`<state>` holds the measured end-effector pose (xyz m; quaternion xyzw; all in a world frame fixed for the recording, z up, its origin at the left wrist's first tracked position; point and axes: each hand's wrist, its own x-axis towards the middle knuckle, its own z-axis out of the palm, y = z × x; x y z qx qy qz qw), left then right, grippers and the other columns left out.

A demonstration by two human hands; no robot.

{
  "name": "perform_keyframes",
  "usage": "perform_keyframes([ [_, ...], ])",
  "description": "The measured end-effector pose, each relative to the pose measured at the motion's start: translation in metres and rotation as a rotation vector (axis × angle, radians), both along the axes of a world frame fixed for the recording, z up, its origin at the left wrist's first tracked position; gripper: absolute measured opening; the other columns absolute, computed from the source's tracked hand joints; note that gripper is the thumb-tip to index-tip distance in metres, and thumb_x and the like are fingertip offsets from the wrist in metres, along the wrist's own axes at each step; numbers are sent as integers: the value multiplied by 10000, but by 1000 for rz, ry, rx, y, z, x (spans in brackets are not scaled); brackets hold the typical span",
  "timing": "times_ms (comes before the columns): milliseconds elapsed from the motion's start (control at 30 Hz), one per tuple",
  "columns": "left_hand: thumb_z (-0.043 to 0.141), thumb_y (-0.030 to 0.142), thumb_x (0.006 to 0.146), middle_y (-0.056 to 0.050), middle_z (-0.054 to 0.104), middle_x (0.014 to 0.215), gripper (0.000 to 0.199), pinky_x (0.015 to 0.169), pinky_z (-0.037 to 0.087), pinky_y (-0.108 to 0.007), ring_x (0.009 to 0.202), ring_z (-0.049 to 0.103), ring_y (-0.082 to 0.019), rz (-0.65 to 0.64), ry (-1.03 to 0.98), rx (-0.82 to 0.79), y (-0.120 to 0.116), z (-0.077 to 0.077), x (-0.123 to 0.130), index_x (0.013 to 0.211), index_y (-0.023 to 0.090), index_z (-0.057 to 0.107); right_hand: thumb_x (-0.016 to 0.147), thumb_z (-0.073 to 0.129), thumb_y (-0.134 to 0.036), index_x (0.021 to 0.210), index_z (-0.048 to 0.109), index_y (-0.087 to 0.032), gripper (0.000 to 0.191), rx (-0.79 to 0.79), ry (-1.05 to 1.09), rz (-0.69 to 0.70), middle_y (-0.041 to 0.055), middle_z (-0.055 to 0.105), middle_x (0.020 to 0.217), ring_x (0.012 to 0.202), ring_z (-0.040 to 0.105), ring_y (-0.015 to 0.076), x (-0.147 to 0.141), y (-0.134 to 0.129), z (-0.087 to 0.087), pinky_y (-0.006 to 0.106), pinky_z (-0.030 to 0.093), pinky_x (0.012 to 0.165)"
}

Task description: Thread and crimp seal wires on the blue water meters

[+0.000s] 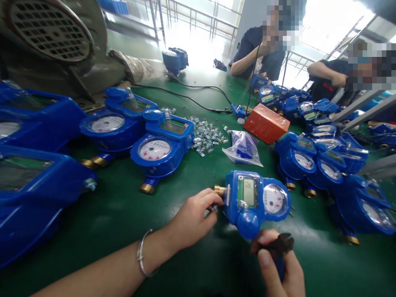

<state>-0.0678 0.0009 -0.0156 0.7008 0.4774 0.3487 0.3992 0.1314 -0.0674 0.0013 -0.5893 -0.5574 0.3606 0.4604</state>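
A blue water meter (pixel 262 202) lies on the green table in front of me, its grey display lit and its round dial to the right. My left hand (pixel 194 216) is beside its brass threaded end, fingers curled. Something small and pale bluish shows between thumb and fingers, too hidden to name. Below the meter, my right hand (pixel 283 264) is closed around a pair of dark-jawed pliers (pixel 283 244) with a blue handle, jaws pointing up and right near the meter's round blue cap (pixel 248 224).
Blue water meters stand at left (pixel 154 149) and right (pixel 305 160). Past my meter are a heap of small clear-blue tags (pixel 206 136), a plastic bag (pixel 243 150) of blue pieces and an orange box (pixel 266 123). A large blower (pixel 52 33) stands back left; two people sit across.
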Motion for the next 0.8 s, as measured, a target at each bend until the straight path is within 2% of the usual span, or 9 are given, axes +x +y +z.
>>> perform_keyframes([
  [167,461,-37,739,-3,569,996,323,869,414,-275,961,528,-150,32,0,-1,-1,4,1,920,200,585,811,557,-519,930,574,-217,324,-63,-51,-32,-12,584,750,674,533,131,3,16,8,215,409,624],
  [300,435,28,795,-24,571,962,257,834,439,-280,932,544,-160,119,11,74,5,17,-4,913,197,588,797,560,-537,1021,598,-215,394,-85,-73,9,16,631,864,800,588,171,5,27,9,221,445,661],
  [400,452,121,841,-44,571,960,157,815,468,-290,923,561,-180,285,105,140,26,31,-13,880,192,586,801,558,-525,1062,600,-213,409,-107,-80,54,27,664,901,879,616,205,6,35,11,245,458,727],
  [467,462,174,856,-60,577,1023,145,873,470,-320,971,565,-200,371,203,172,47,39,-18,907,189,597,806,559,-508,1086,593,-212,409,-115,-80,71,36,677,950,909,624,220,6,40,12,263,461,759],
  [533,470,222,868,-94,546,1178,206,993,411,-390,1110,517,-244,413,282,185,67,46,-18,1017,173,602,812,555,-490,1112,583,-211,410,-104,-82,86,45,673,1007,940,621,229,6,44,14,281,465,796],
  [600,467,290,888,-126,427,1357,311,1086,297,-456,1263,386,-285,413,309,178,79,51,-13,1149,151,565,820,545,-472,1155,564,-210,425,-77,-89,107,52,658,1069,988,608,231,6,47,14,299,462,852],
  [667,429,367,917,-116,312,1449,385,1118,237,-457,1333,280,-274,379,248,148,77,56,-2,1230,159,513,830,531,-459,1202,537,-212,446,-38,-96,136,56,640,1122,1036,592,229,7,48,12,313,454,901],
  [800,339,465,938,-66,341,1428,418,1114,249,-439,1320,304,-225,319,5,24,43,60,29,1275,242,445,841,524,-422,1235,507,-253,429,106,-139,218,40,641,1107,997,614,209,17,42,-3,293,486,864],
])
